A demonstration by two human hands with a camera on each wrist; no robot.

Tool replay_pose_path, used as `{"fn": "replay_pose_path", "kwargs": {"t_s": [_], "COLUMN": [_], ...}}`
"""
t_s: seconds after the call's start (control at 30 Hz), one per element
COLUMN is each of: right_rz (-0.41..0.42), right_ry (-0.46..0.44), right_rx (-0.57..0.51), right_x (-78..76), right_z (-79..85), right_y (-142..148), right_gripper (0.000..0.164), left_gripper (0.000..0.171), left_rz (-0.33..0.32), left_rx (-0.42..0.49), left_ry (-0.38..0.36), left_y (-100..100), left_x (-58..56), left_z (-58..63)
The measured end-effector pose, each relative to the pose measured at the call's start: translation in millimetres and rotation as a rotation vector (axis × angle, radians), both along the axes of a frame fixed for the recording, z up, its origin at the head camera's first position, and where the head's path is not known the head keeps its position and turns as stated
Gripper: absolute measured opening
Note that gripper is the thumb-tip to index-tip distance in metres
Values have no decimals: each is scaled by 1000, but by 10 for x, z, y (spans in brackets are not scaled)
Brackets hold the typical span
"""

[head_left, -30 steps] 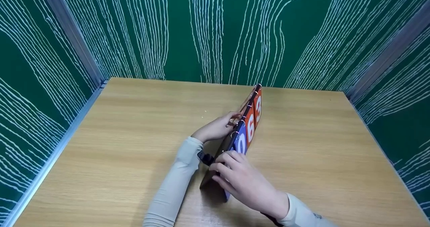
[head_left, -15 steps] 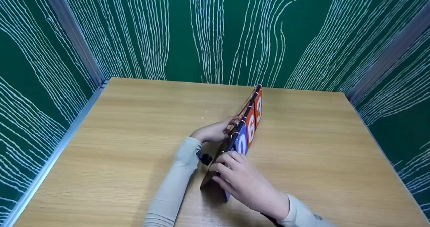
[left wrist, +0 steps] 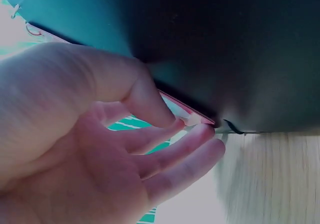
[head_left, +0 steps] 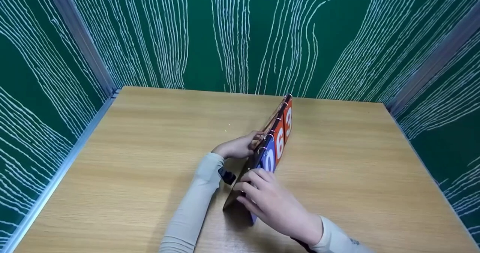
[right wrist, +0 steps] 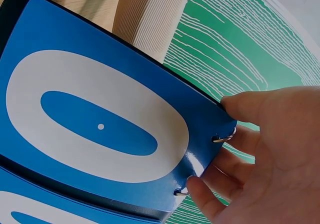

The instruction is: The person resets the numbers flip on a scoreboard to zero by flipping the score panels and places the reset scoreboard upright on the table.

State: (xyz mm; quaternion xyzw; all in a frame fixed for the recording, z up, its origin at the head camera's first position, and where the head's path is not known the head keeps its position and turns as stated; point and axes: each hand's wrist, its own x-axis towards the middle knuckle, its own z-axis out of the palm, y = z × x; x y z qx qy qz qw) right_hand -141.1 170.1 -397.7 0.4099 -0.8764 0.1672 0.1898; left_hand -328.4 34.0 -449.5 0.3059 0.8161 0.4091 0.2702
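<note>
A flip scoreboard (head_left: 279, 142) stands like a tent on the table, seen nearly end-on in the head view. White digits 6 and 3 show on its red cards, and 0 on a blue card (right wrist: 95, 119). Metal rings (right wrist: 225, 136) bind the cards along the top. My left hand (head_left: 236, 147) is at the black back panel (left wrist: 225, 49); its thumb and fingers close round the top edge, where a thin pinkish card edge (left wrist: 187, 109) shows. My right hand (head_left: 275, 204) grips the near end of the top edge, thumb at the corner, fingertips by the rings.
The wooden table (head_left: 360, 170) extends on both sides of the scoreboard. Green walls (head_left: 348, 20) with wavy white lines rise behind and at the sides. Small pale specks (head_left: 227, 127) lie on the tabletop left of the scoreboard.
My left hand has drawn back slightly from the scoreboard's middle, its fingers shifting a little along the edge. The right hand and the scoreboard stay where they were.
</note>
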Motion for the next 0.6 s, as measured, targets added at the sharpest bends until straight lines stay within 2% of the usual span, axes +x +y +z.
{"fn": "replay_pose_path", "kwargs": {"t_s": [0.07,0.3,0.5,0.6], "right_rz": [-1,4,21,27], "right_ry": [0,12,52,65], "right_rx": [1,-3,-19,-28], "right_x": [2,-2,-10,-10], "right_z": [-2,-12,-22,-23], "right_y": [-2,-1,-9,-12], "right_gripper": [16,16,15,14], "left_gripper": [78,89,90,86], "left_rz": [-1,-43,-98,-104], "left_rx": [-8,-2,34,57], "left_ry": [-1,-78,-110,-121], "left_y": [-13,-80,-138,-155], "left_x": [-6,-5,-12,-15], "left_z": [-4,15,36,36]}}
